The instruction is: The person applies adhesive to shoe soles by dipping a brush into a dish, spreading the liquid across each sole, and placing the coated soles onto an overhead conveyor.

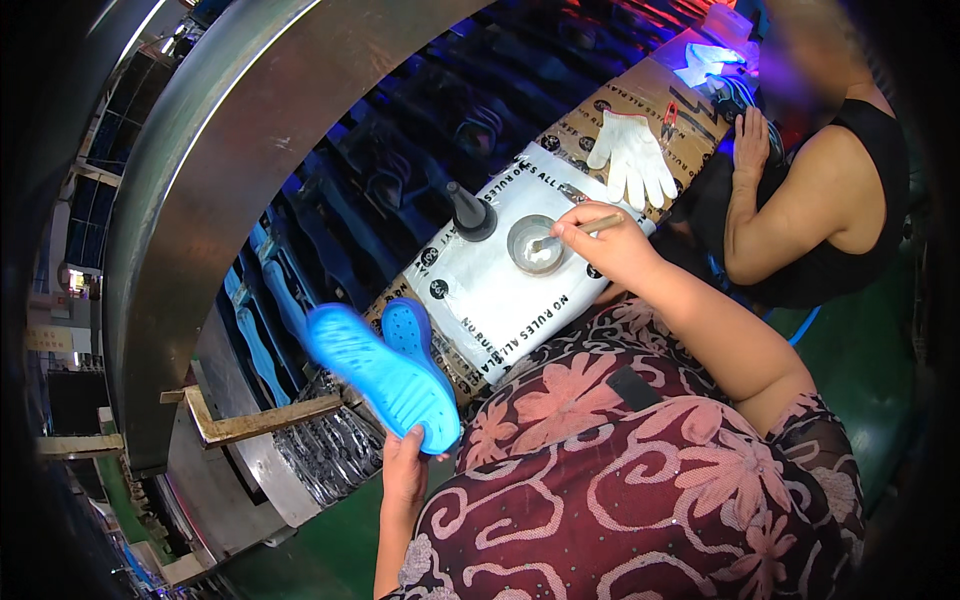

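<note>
My left hand (405, 465) grips the heel end of a bright blue shoe sole (385, 375), held up at the left of the work surface with its ridged face showing. Behind it lies a darker blue sole (408, 328) with small holes, partly covered. In my right hand (610, 245) is a brush (590, 228) with a light wooden handle. Its tip dips into a round clear cup (537, 245) with whitish liquid in it. A dark cone-shaped bottle (470, 212) stands upright just left of the cup.
Printed white sheeting (500, 300) and brown cardboard cover the bench. A white glove (632, 158) and small red snips (669, 120) lie farther right. A co-worker's arm (770, 215) is close on the right. Beyond the bench runs a rack of dark soles under a curved metal hood (200, 150).
</note>
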